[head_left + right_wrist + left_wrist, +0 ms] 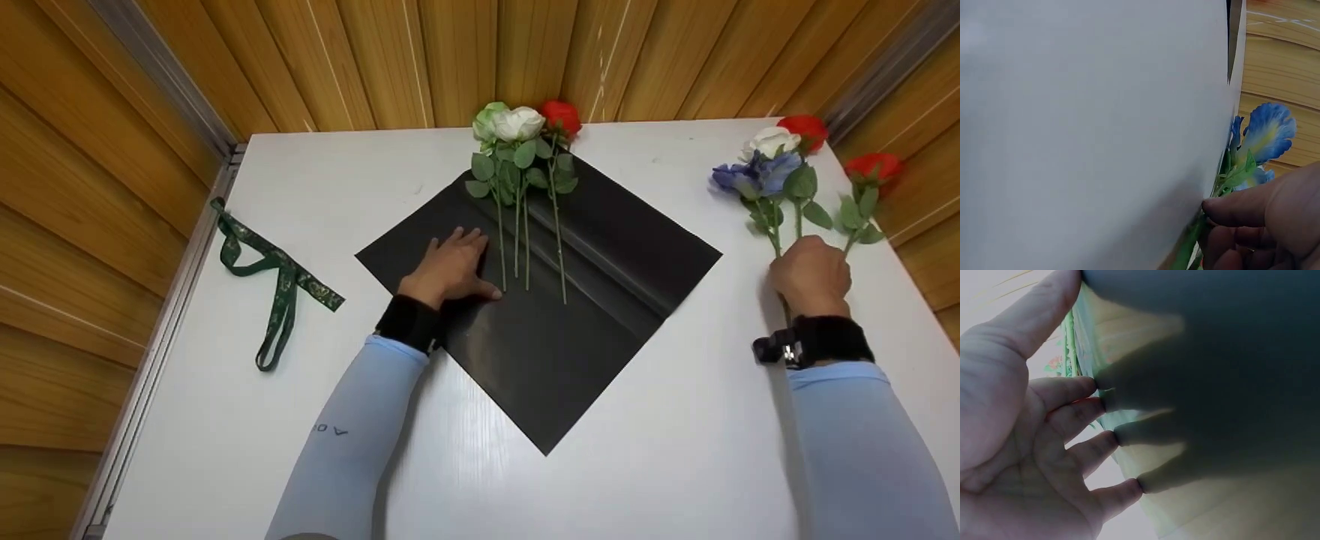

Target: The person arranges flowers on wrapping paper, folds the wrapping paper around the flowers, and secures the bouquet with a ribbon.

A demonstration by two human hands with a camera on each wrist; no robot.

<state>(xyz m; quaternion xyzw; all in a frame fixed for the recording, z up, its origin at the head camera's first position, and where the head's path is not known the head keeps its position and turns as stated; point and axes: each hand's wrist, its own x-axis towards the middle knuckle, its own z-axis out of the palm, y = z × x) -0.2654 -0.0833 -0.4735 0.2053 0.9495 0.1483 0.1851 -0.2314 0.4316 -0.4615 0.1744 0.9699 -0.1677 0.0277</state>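
Observation:
My left hand (450, 268) rests with spread fingers on a square sheet of black wrapping paper (510, 382); the left wrist view shows the fingertips touching its shiny surface. On the sheet lie a pale green rose (489, 124), a white rose (519, 124) and a red rose (561, 118), heads at its far corner and stems toward me. At the right, my right hand (811, 277) grips the stem of a blue flower (1266, 132). Beside it are another white rose (771, 142) and red rose (804, 133); the hand hides whether their stems are held too.
A patterned green ribbon (281, 262) lies loosely looped at the left of the white table (202, 420). One more red rose (874, 171) is at the table's right edge, close to my right hand. Wood-look panels (457, 60) stand behind the table and along its sides.

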